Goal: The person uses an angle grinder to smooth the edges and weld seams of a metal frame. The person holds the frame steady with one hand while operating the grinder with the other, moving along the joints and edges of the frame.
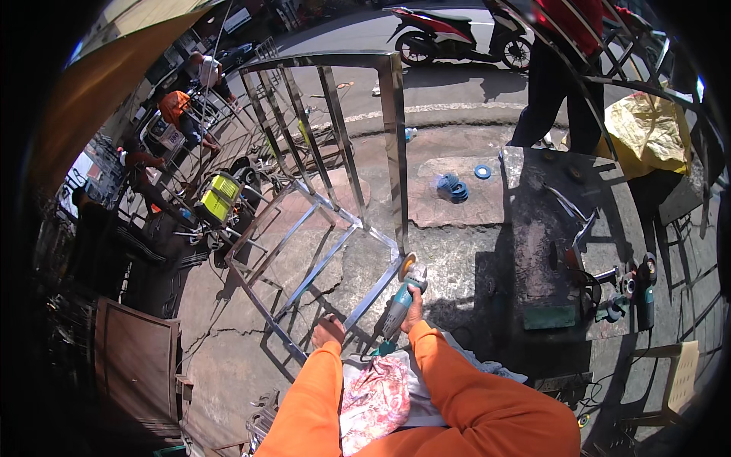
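My right hand is wrapped round a teal angle grinder. The grinder's orange-brown disc is at the lower corner of a shiny metal chair-like frame, by the foot of its tall upright; whether they touch I cannot tell. My left hand is closed on the frame's near side bar, its fingers partly hidden. The frame has a slatted back standing away from me and a lower part of open tubes. A patterned pink-and-white cloth lies on my lap.
To the right, a dark worktable carries tools, among them a second grinder. Blue discs lie on the ground ahead. A yellow-green machine and several people are at left. A person carrying metalwork stands ahead right, near a parked motorbike.
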